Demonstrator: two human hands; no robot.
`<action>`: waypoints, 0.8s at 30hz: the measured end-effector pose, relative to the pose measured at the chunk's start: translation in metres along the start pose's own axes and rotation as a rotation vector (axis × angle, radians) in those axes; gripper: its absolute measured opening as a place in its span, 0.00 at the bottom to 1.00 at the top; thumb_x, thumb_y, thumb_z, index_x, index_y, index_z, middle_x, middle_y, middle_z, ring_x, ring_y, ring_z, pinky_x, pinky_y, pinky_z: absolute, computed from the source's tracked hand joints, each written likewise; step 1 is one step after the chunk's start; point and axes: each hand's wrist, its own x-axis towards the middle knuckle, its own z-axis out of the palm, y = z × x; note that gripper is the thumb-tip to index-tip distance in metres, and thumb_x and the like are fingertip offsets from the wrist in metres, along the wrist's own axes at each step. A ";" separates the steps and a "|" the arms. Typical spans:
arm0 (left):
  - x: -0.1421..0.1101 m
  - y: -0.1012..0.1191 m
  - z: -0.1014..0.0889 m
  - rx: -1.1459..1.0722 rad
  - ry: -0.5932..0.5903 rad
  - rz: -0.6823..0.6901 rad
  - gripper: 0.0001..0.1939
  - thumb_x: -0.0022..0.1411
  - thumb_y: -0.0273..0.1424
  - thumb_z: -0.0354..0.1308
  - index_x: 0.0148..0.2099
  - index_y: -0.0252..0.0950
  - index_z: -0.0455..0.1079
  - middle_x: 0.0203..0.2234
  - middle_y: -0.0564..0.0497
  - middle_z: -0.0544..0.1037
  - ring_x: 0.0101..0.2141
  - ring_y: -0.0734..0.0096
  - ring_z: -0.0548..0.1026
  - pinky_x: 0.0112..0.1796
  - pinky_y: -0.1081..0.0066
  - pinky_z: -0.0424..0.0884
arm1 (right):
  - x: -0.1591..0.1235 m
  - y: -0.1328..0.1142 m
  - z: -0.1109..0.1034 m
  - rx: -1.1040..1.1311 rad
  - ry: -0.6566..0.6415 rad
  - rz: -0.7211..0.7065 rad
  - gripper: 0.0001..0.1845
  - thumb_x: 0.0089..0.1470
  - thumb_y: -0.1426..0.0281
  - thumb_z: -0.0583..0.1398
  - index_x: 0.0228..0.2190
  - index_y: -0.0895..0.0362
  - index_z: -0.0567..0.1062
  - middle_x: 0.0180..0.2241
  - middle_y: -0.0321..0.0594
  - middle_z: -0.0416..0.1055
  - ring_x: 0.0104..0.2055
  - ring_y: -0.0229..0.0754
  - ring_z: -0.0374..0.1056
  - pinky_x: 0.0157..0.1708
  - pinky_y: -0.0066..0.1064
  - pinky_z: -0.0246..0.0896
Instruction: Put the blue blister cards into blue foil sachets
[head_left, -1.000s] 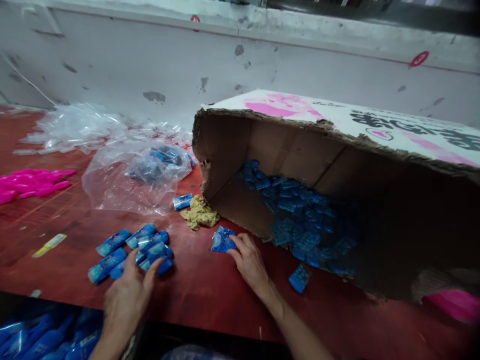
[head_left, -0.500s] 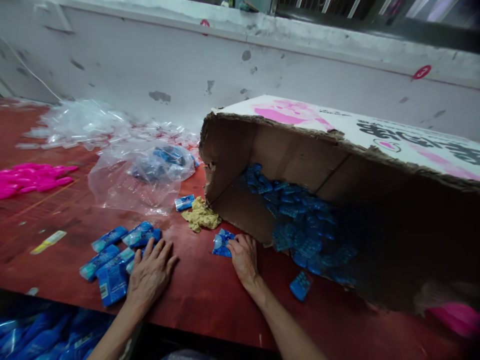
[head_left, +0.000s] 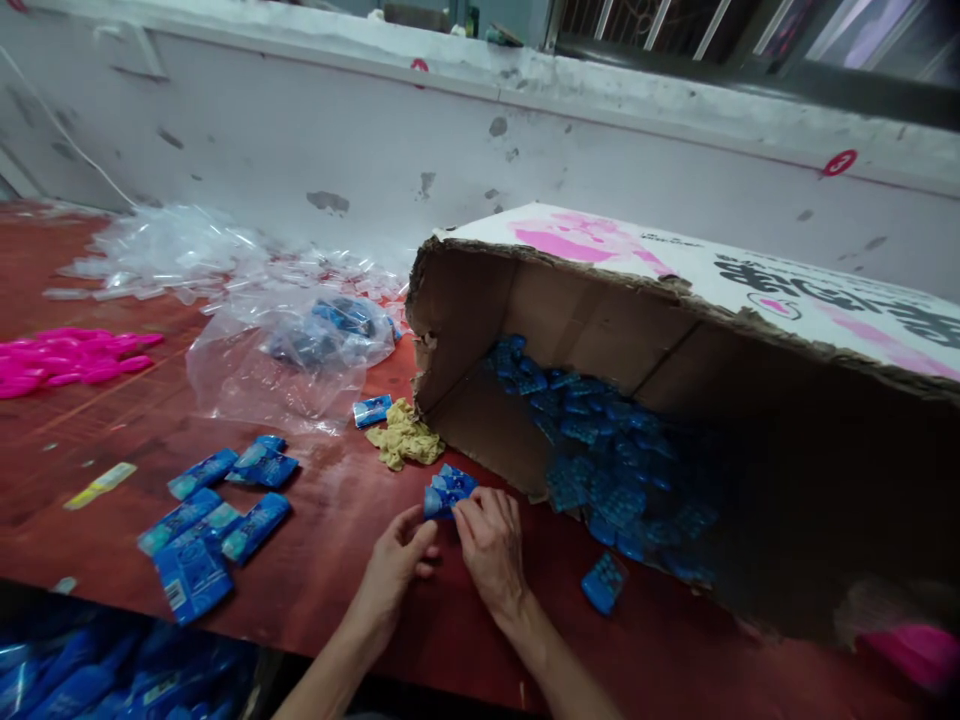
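My right hand pinches the lower right edge of a small blue printed packet, which is partly lifted or folded above the red table. At the packet's lower left is my left hand, its fingers half curled and thumb apart; whether it touches the packet I cannot tell. Several filled blue packets lie loosely grouped on the left. Inside the tipped cardboard box is a heap of blue bumpy pieces. One such blue piece rests outside, right of my right hand.
A crumpled yellow cloth or glove and a blue packet lie by the box corner. Behind are a clear plastic bag, transparent pieces and pink pieces. A yellow-and-clear strip is left. Blue items fill a space below the table edge.
My left hand has moved right, from the packet group to the packet at my right hand. The grouped packets have shifted left and spread. The packet in my right hand now looks raised or bent.
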 end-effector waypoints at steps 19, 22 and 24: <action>0.000 -0.012 0.022 -0.292 -0.045 -0.055 0.15 0.36 0.34 0.67 0.26 0.30 0.72 0.16 0.54 0.74 0.16 0.79 0.67 0.18 0.78 0.64 | -0.017 0.001 0.007 1.084 -0.151 0.580 0.09 0.47 0.66 0.54 0.20 0.58 0.66 0.17 0.29 0.58 0.19 0.31 0.51 0.20 0.23 0.50; 0.001 -0.013 0.022 -0.213 -0.059 -0.076 0.15 0.35 0.33 0.68 0.27 0.28 0.73 0.16 0.52 0.75 0.17 0.78 0.68 0.19 0.78 0.65 | -0.018 0.007 0.002 1.016 -0.169 0.556 0.09 0.46 0.69 0.55 0.19 0.57 0.65 0.16 0.27 0.56 0.18 0.31 0.50 0.19 0.22 0.48; 0.000 -0.015 0.023 -0.225 -0.035 -0.078 0.16 0.35 0.33 0.68 0.27 0.28 0.73 0.18 0.52 0.76 0.19 0.77 0.70 0.20 0.77 0.67 | -0.020 0.008 -0.001 0.975 -0.172 0.550 0.09 0.47 0.69 0.55 0.18 0.57 0.65 0.16 0.27 0.56 0.18 0.31 0.51 0.19 0.22 0.47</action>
